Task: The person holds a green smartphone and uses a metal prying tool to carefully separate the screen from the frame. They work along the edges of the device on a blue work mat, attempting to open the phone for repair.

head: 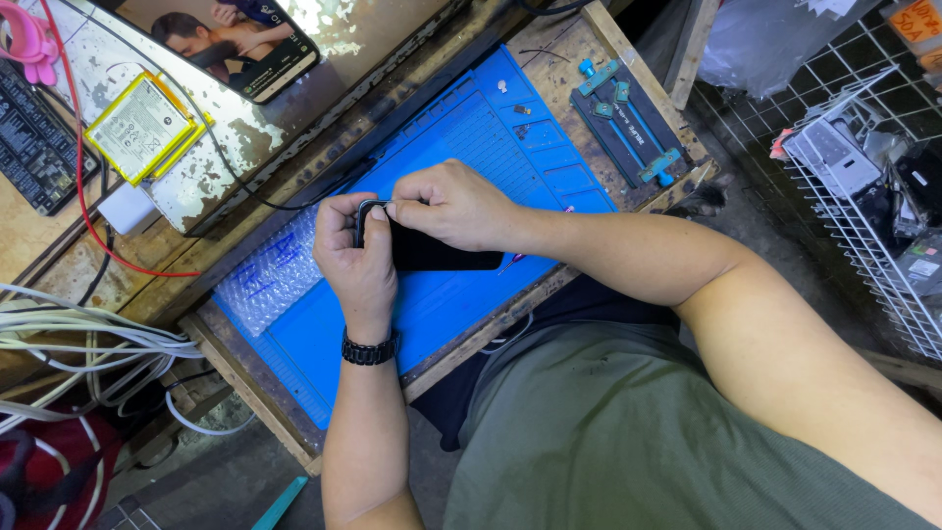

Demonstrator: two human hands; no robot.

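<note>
A black phone (442,252) lies flat over the blue work mat (471,147), held at its upper end. My left hand (355,257), with a dark watch at the wrist, grips the phone's top corner from the left. My right hand (453,204) pinches the same top edge from above, fingertips meeting the left thumb at the corner. What the fingertips press there is hidden, and any small tool cannot be made out.
A sheet of bubble wrap (270,280) lies on the mat's left part. A blue-jawed clamp fixture (626,120) sits at the bench's right end. A yellow-edged battery pack (145,126), a second lit phone (231,39), red and white cables (88,339) crowd the left. A wire basket (863,186) stands right.
</note>
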